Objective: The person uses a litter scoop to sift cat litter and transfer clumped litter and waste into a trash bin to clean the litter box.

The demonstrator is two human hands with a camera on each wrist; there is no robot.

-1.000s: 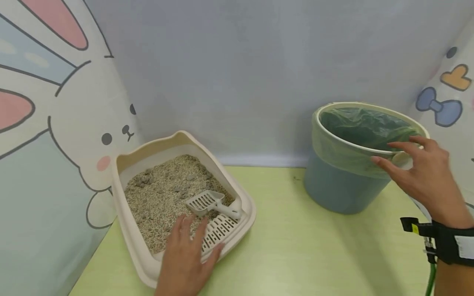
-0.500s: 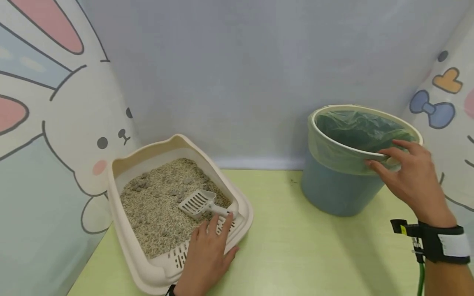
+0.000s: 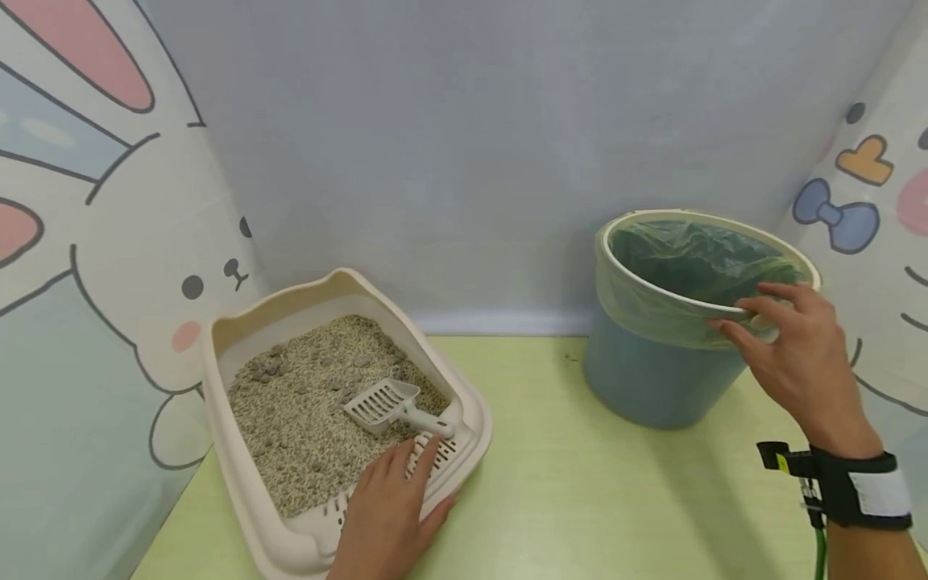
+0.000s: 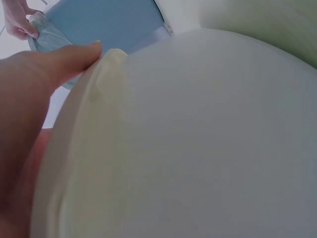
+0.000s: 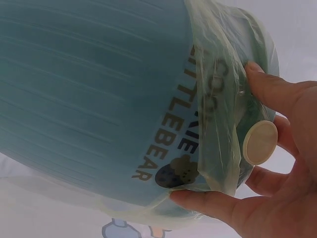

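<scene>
since a second ago the left hand [image 3: 387,515] has slid from the middle of the litter box's slotted lip toward its near right corner, and it now lies with the fingers fairly straight across the slots, fingertips just short of the scoop [image 3: 395,405] handle and thumb hooked over the outer rim; the right hand [image 3: 793,362] has stayed on the bin, its fingers settled a little further over the rim. the litter box [image 3: 239,338] is a cream plastic tray with a raised, ear-shaped back wall, sitting at the left of the pale green table [image 3: 565,499] against the rabbit-printed backdrop [image 3: 109,266]. it holds a bed of beige pellet litter [image 3: 304,419] with a few greyer clumps toward the back left, and the white slotted scoop lies on the litter near the front right, handle pointing to the grille. the blue bin [image 3: 652,387] stands well apart at the right, tilted toward the person, lined with a translucent greenish bag [image 3: 696,258] folded over its rim. from the right wrist view the thumb and fingers [image 5: 277,94] clasp the bag-covered rim, beside a round cream button [image 5: 259,142]; dark lettering shows through the bag on the blue wall. what lies inside the bag cannot be told. the left wrist view shows the thumb pressed on the box's cream rim [image 4: 111,62].
</scene>
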